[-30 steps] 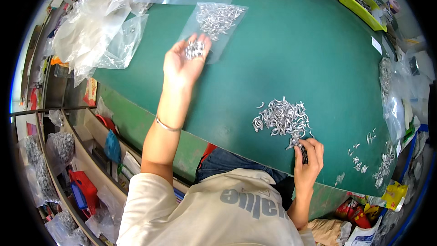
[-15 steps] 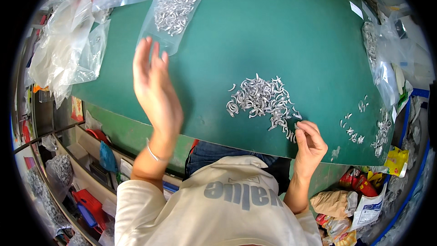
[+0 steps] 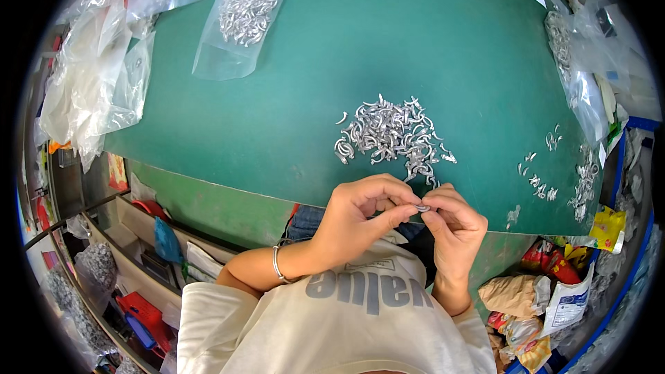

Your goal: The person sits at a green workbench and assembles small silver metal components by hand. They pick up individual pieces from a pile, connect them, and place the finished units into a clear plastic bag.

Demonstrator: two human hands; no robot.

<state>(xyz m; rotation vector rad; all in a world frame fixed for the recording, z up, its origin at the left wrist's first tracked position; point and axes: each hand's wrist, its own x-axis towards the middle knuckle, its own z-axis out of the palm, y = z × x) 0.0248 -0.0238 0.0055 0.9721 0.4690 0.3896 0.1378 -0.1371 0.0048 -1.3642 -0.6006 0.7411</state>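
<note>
My left hand [image 3: 370,206] and my right hand [image 3: 451,225] meet at the table's near edge, their fingertips pinched on one small curved silver metal piece [image 3: 422,208]. Just beyond them a loose pile of similar curved metal pieces [image 3: 391,128] lies on the green table [image 3: 291,118]. A clear plastic bag [image 3: 225,55] partly filled with such pieces lies flat toward the far left. Fingers cover most of the held piece, so its exact form is hard to make out.
Crumpled clear plastic bags [image 3: 90,90] cover the table's left end. Smaller groups of metal pieces [image 3: 585,183] lie at the right, near more plastic bags [image 3: 585,104]. Below the right edge are a yellow packet [image 3: 608,227] and a brown paper bag [image 3: 511,296]. Drawers [image 3: 149,235] stand lower left.
My left hand has come from beside the far-left bag down to my right hand, and now pinches the small metal piece with it. My right hand has shifted slightly left.
</note>
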